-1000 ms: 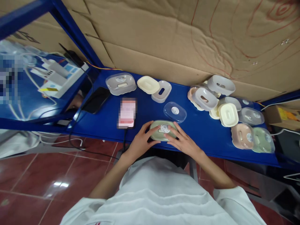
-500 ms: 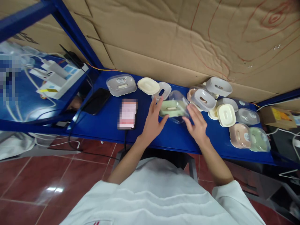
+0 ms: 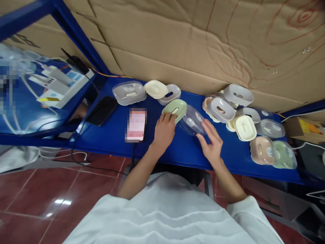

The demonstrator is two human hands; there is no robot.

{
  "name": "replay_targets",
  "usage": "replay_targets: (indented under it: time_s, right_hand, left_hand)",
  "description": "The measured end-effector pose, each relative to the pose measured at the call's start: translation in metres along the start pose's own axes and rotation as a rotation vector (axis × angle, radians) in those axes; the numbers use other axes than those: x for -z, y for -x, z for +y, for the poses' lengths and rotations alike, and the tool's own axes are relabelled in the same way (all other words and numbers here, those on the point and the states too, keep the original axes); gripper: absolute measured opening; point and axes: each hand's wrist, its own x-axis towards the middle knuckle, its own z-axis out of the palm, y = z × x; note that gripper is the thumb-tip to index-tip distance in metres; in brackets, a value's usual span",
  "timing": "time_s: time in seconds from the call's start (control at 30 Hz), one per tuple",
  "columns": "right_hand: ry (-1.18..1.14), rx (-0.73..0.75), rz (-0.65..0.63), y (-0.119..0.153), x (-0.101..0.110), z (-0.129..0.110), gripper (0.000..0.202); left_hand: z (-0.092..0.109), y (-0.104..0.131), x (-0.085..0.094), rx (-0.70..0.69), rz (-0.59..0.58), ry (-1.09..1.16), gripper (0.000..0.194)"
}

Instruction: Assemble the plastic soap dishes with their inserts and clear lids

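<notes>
My left hand (image 3: 164, 134) has its fingers curled over the near edge of a pale green soap dish (image 3: 180, 107), which tilts a little above the blue shelf. The thumb of that hand is mostly hidden. Just to the right, my right hand (image 3: 212, 142) grips the right side of a clear plastic lid (image 3: 192, 119) between thumb and fingers. Dish and lid are close together, and their edges overlap in view. Behind the green dish sit a cream soap tray (image 3: 155, 88) and a grey soap dish body (image 3: 174, 90). A grey soap box with a clear cover (image 3: 129, 93) stands left of them.
Several soap dish parts in grey, cream, pink and green crowd the right of the blue shelf (image 3: 193, 154), including a grey body (image 3: 238, 95) and a cream tray (image 3: 245, 128). A lit phone (image 3: 136, 125), a dark phone (image 3: 102, 110) and a power strip (image 3: 68, 84) lie left. Cardboard (image 3: 162, 40) walls the back.
The green dish has come away from the clear lid, moving left and up with my left hand. My left hand has turned over its near edge. My right hand now grips the lid.
</notes>
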Motion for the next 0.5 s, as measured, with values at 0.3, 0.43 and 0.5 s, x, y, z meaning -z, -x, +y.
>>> replay_targets:
  time_s: [0.3, 0.43, 0.5]
  right_hand:
    - [-0.118, 0.033, -0.203, 0.070, 0.003, -0.011, 0.063]
    - [-0.102, 0.159, -0.448, 0.066, -0.004, -0.012, 0.063]
    - [-0.057, 0.219, -0.531, 0.064, -0.007, -0.015, 0.063]
  left_hand:
    - [-0.040, 0.126, 0.027, -0.217, -0.102, 0.277, 0.036]
    - [-0.044, 0.134, 0.019, -0.130, 0.009, 0.358, 0.068]
    - [-0.046, 0.130, 0.016, -0.122, -0.039, 0.379, 0.086]
